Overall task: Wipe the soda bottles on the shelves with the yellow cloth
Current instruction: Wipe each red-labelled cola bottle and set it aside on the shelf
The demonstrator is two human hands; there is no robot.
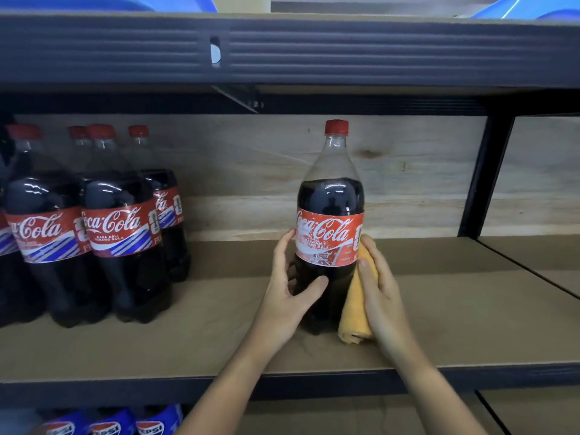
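A tall cola bottle (330,215) with a red cap and a red label stands upright on the middle shelf (204,334). My left hand (290,290) grips its lower body from the left, thumb across the front. My right hand (381,293) presses the folded yellow cloth (356,312) against the bottle's right side, fingers wrapped over the cloth. Several more cola bottles (119,221) stand grouped at the left of the same shelf.
A dark metal shelf beam (345,48) runs overhead, with blue plastic items above it. A black upright post (485,177) stands at the right. Blue-labelled soda bottles (110,426) show on the shelf below. A plywood back panel closes the rear.
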